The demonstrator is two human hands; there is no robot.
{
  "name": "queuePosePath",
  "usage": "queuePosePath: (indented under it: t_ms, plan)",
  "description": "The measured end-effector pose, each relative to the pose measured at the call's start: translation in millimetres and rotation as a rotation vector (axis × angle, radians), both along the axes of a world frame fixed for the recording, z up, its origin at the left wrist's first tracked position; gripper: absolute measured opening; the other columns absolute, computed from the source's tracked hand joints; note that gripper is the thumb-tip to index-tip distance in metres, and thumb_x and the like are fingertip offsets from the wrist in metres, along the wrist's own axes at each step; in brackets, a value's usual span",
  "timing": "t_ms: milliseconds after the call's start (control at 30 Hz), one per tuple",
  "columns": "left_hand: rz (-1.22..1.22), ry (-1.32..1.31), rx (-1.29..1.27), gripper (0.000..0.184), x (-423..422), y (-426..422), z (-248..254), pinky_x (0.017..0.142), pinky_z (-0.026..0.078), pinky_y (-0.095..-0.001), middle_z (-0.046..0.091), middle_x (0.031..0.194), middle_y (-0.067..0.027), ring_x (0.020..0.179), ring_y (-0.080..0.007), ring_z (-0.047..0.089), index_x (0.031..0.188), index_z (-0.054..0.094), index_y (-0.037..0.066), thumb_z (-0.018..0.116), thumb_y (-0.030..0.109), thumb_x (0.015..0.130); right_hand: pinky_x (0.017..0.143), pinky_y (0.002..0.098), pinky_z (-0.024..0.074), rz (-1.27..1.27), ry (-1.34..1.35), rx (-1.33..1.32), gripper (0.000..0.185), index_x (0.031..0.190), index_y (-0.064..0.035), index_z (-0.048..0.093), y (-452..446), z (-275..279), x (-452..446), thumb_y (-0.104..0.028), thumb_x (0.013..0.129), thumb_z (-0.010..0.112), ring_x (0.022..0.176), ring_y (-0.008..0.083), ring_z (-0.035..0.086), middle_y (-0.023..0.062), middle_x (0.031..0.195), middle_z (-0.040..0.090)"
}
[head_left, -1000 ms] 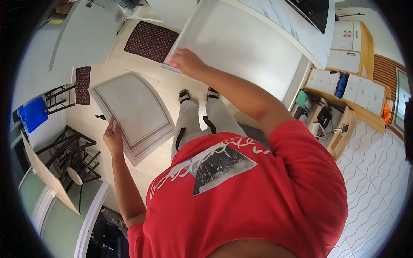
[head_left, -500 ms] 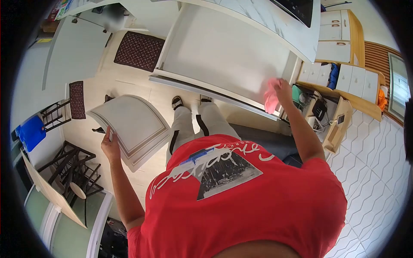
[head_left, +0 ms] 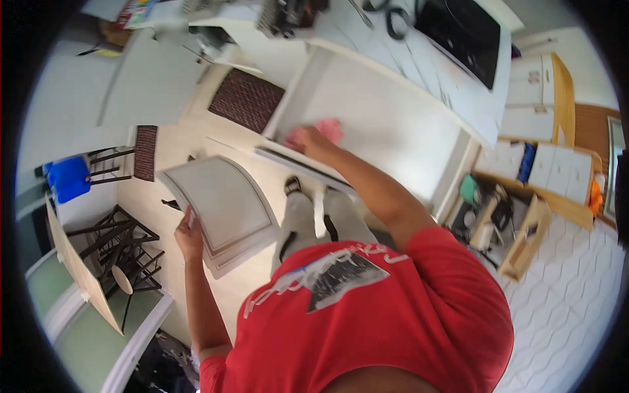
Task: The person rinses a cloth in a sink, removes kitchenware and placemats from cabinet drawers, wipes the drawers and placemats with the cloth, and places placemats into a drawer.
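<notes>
A pink cloth [head_left: 329,131] is bunched in my right hand [head_left: 310,145], which rests inside the front left corner of an open white drawer [head_left: 386,111]. The drawer stands pulled out below a marble-patterned counter. My left hand [head_left: 189,237] pinches the left edge of some flat grey-white mats [head_left: 219,200] with striped borders. The mats hang in a curve above the floor, to the left of my legs, and overlap each other.
A black cooktop [head_left: 458,36] is set in the counter [head_left: 393,56]. Dark patterned rugs [head_left: 247,99] lie on the floor. Left are a blue-seated stool [head_left: 69,178] and piled dark stools [head_left: 118,252]; right, an open wooden drawer [head_left: 524,242] with items inside.
My right hand and the pink cloth have moved from the drawer's right end back to its left front corner. My left hand still holds the mats. The view has shifted, showing more counter.
</notes>
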State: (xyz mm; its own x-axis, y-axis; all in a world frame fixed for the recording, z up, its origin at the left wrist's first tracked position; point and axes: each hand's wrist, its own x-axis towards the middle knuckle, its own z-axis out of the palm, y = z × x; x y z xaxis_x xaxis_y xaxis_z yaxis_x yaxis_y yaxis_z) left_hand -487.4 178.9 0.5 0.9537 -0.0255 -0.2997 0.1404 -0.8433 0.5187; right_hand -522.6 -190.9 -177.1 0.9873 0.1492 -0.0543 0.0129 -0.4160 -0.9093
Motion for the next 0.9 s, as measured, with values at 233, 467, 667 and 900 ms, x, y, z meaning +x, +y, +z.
queuePosePath:
  t_ms: [233, 467, 667, 900]
  plan:
    - [-0.191, -0.316, 0.041, 0.055, 28, -29, 57, 0.068, 0.044, -0.0242, 0.063, 0.087, -0.0186, 0.07, -0.0189, 0.059, 0.125, 0.044, 0.011, 0.057, 0.0, 0.073, 0.08, 0.039, 0.0416, 0.371, 0.725, -0.795, 0.035, 0.098, -0.0141, 0.06, -110, 89, -181, -0.032, 0.088, 0.033, 0.092, 0.0259, 0.055, 0.0142, 0.096, 0.058]
    - [-0.399, -0.64, 0.014, 0.083, 73, -33, 134, 0.077, 0.044, -0.0381, 0.057, 0.103, -0.0211, 0.092, -0.0384, 0.055, 0.137, 0.014, 0.02, 0.057, -0.001, 0.069, 0.07, 0.039, 0.0477, 0.731, 0.912, -1.095, 0.017, 0.077, -0.0139, 0.069, -167, 53, -291, -0.021, 0.072, 0.054, 0.081, 0.0282, 0.061, 0.0093, 0.083, 0.064]
    - [-0.148, -0.568, 0.232, 0.07, 73, -32, 220, 0.078, 0.043, -0.0322, 0.057, 0.101, -0.022, 0.091, -0.033, 0.058, 0.134, 0.028, 0.019, 0.059, 0.006, 0.073, 0.047, 0.0385, 0.0484, -0.286, 1.337, 0.054, 0.021, 0.06, 0.0028, 0.058, -243, 89, -299, -0.01, 0.074, 0.047, 0.048, 0.0253, 0.055, 0.0143, 0.058, 0.058]
    - [-0.223, -0.759, -0.143, 0.053, 104, -11, 238, 0.076, 0.038, -0.018, 0.027, 0.086, 0.0037, 0.082, -0.0044, 0.05, 0.126, 0.044, 0.016, 0.061, 0.005, 0.076, 0.052, 0.0317, 0.045, -0.58, 0.662, -0.493, 0.014, 0.074, 0.0029, 0.06, -297, 139, -404, -0.007, 0.069, 0.051, 0.055, 0.0224, 0.056, 0.0129, 0.062, 0.059]
